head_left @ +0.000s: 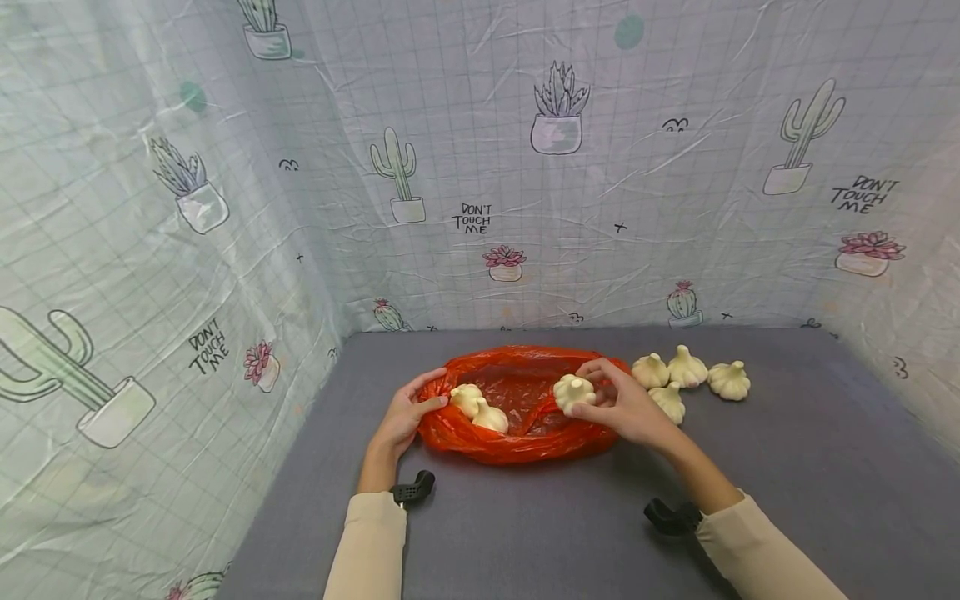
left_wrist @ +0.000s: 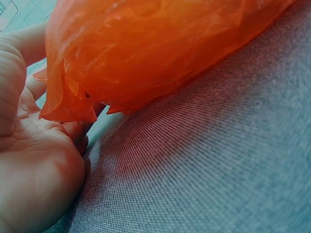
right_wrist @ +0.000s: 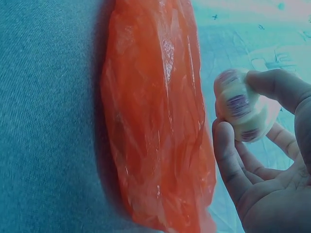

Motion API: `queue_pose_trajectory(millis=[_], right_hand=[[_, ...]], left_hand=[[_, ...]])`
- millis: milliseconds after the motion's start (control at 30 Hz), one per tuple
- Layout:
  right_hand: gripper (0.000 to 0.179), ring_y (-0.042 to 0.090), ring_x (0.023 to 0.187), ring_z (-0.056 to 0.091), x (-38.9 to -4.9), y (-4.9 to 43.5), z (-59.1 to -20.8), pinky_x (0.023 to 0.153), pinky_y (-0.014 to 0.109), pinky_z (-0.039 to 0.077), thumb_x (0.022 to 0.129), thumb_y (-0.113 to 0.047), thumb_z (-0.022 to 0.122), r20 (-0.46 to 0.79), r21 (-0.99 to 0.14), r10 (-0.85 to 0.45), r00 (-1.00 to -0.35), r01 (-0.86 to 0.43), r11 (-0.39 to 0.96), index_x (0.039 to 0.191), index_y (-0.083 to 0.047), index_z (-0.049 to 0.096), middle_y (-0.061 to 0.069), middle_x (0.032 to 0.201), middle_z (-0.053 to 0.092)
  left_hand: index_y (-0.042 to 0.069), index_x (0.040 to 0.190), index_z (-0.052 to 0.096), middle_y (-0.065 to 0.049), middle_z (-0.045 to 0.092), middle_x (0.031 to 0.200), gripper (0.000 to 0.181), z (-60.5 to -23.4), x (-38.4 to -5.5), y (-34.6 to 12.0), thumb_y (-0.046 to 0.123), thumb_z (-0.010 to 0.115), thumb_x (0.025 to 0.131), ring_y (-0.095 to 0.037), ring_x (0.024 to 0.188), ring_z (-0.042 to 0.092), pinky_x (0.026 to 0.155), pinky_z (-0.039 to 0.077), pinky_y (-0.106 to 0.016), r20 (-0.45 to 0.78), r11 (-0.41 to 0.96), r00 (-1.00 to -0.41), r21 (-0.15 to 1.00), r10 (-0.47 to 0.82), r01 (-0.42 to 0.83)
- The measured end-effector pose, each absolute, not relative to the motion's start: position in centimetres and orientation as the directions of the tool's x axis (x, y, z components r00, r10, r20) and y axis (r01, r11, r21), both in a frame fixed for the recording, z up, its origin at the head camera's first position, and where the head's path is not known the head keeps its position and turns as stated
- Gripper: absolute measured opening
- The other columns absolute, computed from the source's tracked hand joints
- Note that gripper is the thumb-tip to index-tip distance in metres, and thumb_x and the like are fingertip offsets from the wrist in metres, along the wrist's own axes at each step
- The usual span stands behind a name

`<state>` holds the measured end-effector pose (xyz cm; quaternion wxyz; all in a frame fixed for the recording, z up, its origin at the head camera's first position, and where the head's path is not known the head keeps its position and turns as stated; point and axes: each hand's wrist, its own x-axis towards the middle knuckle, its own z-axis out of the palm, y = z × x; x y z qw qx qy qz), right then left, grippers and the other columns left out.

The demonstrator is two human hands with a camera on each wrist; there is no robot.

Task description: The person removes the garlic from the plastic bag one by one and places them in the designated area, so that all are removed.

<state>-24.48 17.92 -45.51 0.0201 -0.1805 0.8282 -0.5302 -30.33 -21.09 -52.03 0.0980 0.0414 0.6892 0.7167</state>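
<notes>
A red plastic bag [head_left: 517,450] lies with its mouth spread wide, and two garlic bulbs [head_left: 489,415] sit inside at its left end. My left hand [head_left: 405,412] holds the bag's left rim, thumb on the near side and fingers round the outside. In the left wrist view, the bag's crumpled end [left_wrist: 73,102] lies against that hand's palm. Over the right part of the mouth, my right hand [head_left: 630,408] pinches a garlic bulb [head_left: 574,393] between thumb and fingers. Purple-streaked cloves show on this bulb [right_wrist: 238,104] in the right wrist view.
Several more garlic bulbs [head_left: 686,367] lie in a loose group on the grey tabletop [head_left: 510,533], right of the bag. A curtain [head_left: 480,167] printed with cacti stands behind the table and along its sides. Each wrist carries a black camera mount [head_left: 671,517].
</notes>
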Motion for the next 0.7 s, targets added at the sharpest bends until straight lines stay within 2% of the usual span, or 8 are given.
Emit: queue_pose_trajectory(millis=[700], right_hand=[[0.050,0.023,0.092,0.064,-24.0,20.2,-44.9,0.076,0.026,0.055,0.090,-0.024,0.080,0.170,-0.864,-0.255,-0.952,-0.268,0.426,0.130,-0.010,0.054,0.018,0.133,0.056]], left_hand=[[0.018,0.145,0.058,-0.007,0.050,0.154,0.057,-52.1,-30.4,-21.0,0.012,0.077,0.091,-0.023,0.131,0.054,0.097,0.056,-0.031,-0.080,-0.026,-0.978,0.996,0.191,-0.086]])
